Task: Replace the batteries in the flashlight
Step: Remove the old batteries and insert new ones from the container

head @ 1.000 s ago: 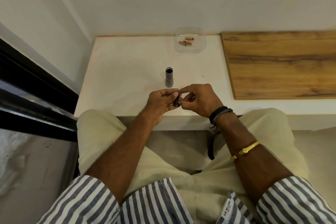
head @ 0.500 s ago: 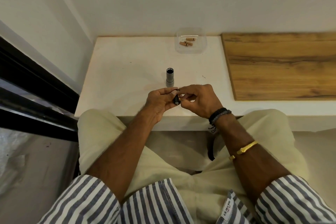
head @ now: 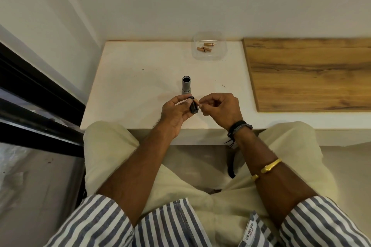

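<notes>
Over white table [head: 140,78], left fingers [head: 187,103] pinch probable battery holder [head: 193,107].

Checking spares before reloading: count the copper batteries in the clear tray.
3. All lie in the clear tray at the table's far edge: one farther back, two touching nearer. Others may be hidden.

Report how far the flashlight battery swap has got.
Done: the flashlight body stands open on the white table. In hand: the left hand holds a black battery holder while the right hand pinches at its top; what it grips is too small to tell. Left: the copper batteries in the clear tray, then closing up.
</notes>
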Demonstrator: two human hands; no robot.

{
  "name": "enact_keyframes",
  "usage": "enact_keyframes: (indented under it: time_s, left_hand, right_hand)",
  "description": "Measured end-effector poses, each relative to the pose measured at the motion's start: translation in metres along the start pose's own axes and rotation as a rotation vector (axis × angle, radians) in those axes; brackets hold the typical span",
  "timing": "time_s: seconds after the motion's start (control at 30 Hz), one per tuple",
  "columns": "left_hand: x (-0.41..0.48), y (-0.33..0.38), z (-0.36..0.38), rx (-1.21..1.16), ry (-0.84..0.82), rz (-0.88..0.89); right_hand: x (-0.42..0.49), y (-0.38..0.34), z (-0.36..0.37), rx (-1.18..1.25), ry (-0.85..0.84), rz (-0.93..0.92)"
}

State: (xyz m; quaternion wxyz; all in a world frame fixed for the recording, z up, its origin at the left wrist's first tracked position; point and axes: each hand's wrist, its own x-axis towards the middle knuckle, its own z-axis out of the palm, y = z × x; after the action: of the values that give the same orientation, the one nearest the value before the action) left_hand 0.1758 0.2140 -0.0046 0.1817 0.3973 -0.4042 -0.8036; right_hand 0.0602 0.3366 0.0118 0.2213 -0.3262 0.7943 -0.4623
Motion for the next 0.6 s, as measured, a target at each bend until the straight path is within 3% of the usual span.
enact_keyframes:
  time_s: [0.2, 0.33, 0.6]
  left_hand:
    - [0.000, 0.000, 0.000, -0.186, -0.037, -0.103]
    - [-0.001, -0.001, 0.002, -0.187, -0.030, -0.120]
    - [-0.003, 0.000, 0.005, -0.306, -0.153, -0.185]
  right_hand:
    - [0.011, 0.015, -0.019, 0.145, 0.276, 0.166]
    - [0.020, 0.035, -0.033, 0.013, 0.461, 0.269]
    - [0.026, 0.055, -0.026, -0.200, 0.427, 0.305]
